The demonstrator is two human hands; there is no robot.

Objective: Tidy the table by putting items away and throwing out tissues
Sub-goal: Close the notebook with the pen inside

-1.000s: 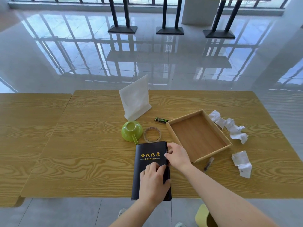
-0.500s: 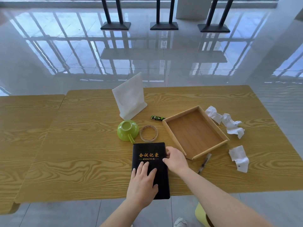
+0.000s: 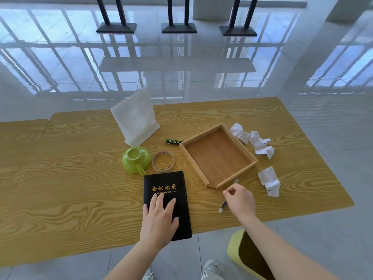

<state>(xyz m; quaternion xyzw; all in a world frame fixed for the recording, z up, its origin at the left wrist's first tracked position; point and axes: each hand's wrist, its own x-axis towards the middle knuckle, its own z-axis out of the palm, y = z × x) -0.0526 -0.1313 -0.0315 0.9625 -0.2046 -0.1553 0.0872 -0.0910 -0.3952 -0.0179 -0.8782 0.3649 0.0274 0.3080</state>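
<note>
A black notebook (image 3: 167,188) with gold lettering lies near the table's front edge, and my left hand (image 3: 159,219) rests flat on its lower half, fingers spread. My right hand (image 3: 240,201) hovers over a small pen (image 3: 222,205) just in front of the empty wooden tray (image 3: 218,156), fingers curled over the pen; whether they grip it is unclear. Crumpled tissues lie right of the tray: a long one (image 3: 254,140) at the back and a smaller one (image 3: 270,180) nearer me. A yellow-green bin (image 3: 234,247) stands on the floor under my right forearm.
An upside-down green cup (image 3: 136,159), a tape ring (image 3: 163,163) and a small green packet (image 3: 172,141) sit left of the tray. A white napkin stand (image 3: 137,120) rises behind them. A second table (image 3: 20,138) adjoins on the left.
My right hand has left the notebook's edge and moved right to the pen in front of the tray. My left hand stays on the notebook, now flat. The view has tilted down, showing the bin.
</note>
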